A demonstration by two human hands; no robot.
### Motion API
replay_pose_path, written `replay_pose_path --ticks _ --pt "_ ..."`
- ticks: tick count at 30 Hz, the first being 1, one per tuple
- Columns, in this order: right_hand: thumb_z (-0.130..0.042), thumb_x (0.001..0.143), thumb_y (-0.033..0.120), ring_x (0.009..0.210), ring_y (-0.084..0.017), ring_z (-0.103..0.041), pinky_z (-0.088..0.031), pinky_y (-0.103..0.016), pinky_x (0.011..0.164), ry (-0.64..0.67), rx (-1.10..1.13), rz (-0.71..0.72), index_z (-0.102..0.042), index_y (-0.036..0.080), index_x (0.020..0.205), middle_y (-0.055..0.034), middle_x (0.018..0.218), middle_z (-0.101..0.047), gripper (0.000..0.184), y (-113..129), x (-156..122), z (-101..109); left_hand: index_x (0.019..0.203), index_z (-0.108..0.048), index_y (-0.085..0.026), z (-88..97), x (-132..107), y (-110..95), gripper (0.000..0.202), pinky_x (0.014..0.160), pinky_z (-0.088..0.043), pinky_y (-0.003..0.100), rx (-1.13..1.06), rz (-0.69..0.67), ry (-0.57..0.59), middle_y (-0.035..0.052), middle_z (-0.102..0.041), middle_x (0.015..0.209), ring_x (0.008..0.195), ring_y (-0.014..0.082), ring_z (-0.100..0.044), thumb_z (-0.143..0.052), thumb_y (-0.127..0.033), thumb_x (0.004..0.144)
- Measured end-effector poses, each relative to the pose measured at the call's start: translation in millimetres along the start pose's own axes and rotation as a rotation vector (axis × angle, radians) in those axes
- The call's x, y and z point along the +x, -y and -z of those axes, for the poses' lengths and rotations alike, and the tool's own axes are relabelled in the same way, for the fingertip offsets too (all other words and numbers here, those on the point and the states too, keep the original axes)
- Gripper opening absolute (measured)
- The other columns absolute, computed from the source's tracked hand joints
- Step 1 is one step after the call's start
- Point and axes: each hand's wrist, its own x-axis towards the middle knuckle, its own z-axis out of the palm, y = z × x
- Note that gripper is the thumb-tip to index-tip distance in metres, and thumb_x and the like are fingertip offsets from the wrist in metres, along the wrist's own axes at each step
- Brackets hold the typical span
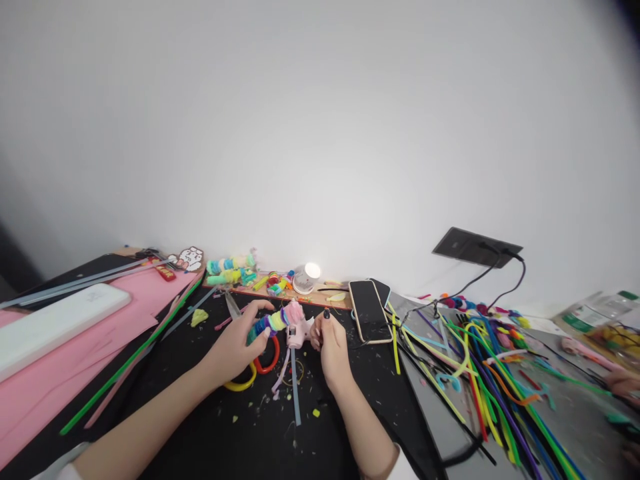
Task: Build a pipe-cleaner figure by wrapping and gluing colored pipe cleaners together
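My left hand (239, 340) is closed around a striped fuzzy pipe-cleaner roll (270, 323) in teal, purple, yellow and blue. At the roll's right end is a fluffy pink part (294, 312). Just below that sits a small pale pink glue gun (297, 335), with a translucent glue stick (296, 393) sticking out of its rear toward me. My right hand (330, 343) is curled at the gun's right side, its fingers closed on what appears to be the handle; the grip is partly hidden. Scissors (267, 357) with red and yellow handles lie under my left hand.
A phone (370, 311) lies right of my hands, beside a lit white lamp (306, 278). Loose pipe cleaners (500, 380) cover the grey surface at right, where another person's hand (623, 385) shows. Pink sheets (100, 353) and a white power strip (60, 327) lie at left.
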Motion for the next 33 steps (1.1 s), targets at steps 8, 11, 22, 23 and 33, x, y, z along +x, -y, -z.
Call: replay_pose_path --ticks 8,11,22,23,33 --pt "-0.054 0.084 0.052 0.043 -0.006 -0.022 -0.016 -0.020 0.041 -0.018 0.271 -0.061 -0.040 0.020 0.061 0.0081 0.050 -0.030 0.042 3 4 0 0.115 -0.040 -0.019 0.6 0 2 0.032 0.064 -0.044 0.032 -0.011 0.014 0.023 -0.0012 -0.057 0.074 0.069 0.0206 -0.059 -0.040 -0.028 0.084" --pt "-0.057 0.085 0.045 0.042 -0.005 -0.019 -0.014 -0.020 0.041 0.004 0.336 -0.084 -0.039 0.020 0.061 0.0090 0.049 -0.029 0.039 5 5 -1 0.115 -0.040 -0.020 0.5 0 3 0.032 0.065 -0.045 0.033 -0.008 0.016 0.021 -0.0004 -0.058 0.076 0.070 0.0210 -0.060 -0.041 -0.026 0.084" --pt "-0.071 0.073 0.026 0.041 -0.004 -0.029 -0.024 -0.018 0.042 0.030 0.296 -0.095 -0.047 0.019 0.071 0.0101 0.052 -0.039 0.026 6 4 -2 0.116 -0.039 -0.019 3.1 -1 -1 0.032 0.067 -0.045 0.031 0.008 0.036 0.045 -0.0017 -0.056 0.073 0.073 0.0206 -0.060 -0.040 -0.023 0.084" --pt "-0.071 0.072 0.026 0.042 -0.005 -0.031 -0.025 -0.018 0.042 0.033 0.287 -0.094 -0.047 0.019 0.071 0.0098 0.053 -0.041 0.026 5 4 -3 0.116 -0.038 -0.020 3.3 -1 -1 0.032 0.067 -0.045 0.031 0.009 0.034 0.046 -0.0020 -0.055 0.072 0.074 0.0210 -0.061 -0.040 -0.024 0.085" --pt "-0.074 0.069 0.028 0.044 -0.006 -0.038 -0.034 -0.019 0.045 0.050 0.284 -0.130 -0.051 0.020 0.077 0.0083 0.057 -0.047 0.025 11 4 -5 0.117 -0.037 -0.020 3.4 -1 -4 0.032 0.067 -0.046 0.032 -0.007 0.064 0.052 0.0001 -0.059 0.078 0.072 0.0204 -0.060 -0.040 -0.025 0.085"
